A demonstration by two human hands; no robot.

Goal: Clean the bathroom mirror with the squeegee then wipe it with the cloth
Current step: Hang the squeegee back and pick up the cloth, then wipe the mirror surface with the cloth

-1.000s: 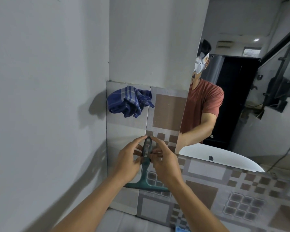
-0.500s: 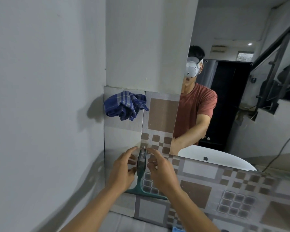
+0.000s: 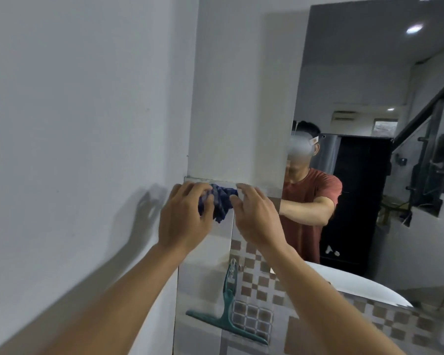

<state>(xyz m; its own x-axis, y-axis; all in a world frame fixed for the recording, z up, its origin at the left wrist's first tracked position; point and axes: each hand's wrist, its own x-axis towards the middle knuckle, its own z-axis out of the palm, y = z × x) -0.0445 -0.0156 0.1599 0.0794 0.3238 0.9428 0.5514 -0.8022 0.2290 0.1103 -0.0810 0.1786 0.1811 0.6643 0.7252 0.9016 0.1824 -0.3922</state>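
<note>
Mirror (image 3: 369, 175), large frameless wall glass: occupies the right of the view, above a curved white basin (image 3: 356, 285) and a band of brown-and-grey checked tiles (image 3: 254, 280); reflects a person in a rust-red shirt.

Cloth (image 3: 219, 202), blue checked cotton, bunched: sits at the top edge of the tiled strip, in the corner between the white wall (image 3: 87, 98) and the mirror's left edge. What it hangs from is hidden behind the hands.

Left hand (image 3: 186, 219): fingers curled over the cloth's left side, closing on it.

Right hand (image 3: 258, 219): fingers spread at the cloth's right side, thumb near the fabric; motion blur makes it hard to tell whether it grips the cloth or only touches it.

Squeegee (image 3: 228, 307), teal plastic with a long straight blade: hangs blade-down on the tiled strip below the hands, handle up at a small hook; neither hand touches it.

Risks, judged:
- Cloth snags on its unseen support if pulled sideways; a sharp tug could tear it or loosen the fixing.
- Bunched cloth slips from a one-sided hold and falls toward the squeegee or the floor, picking up dirt that would smear the glass.
- A falling cloth or a dropping forearm could knock the squeegee off its hook.
- Wiping with a wadded cloth leaves streaks; it likely needs shaking out first.
</note>
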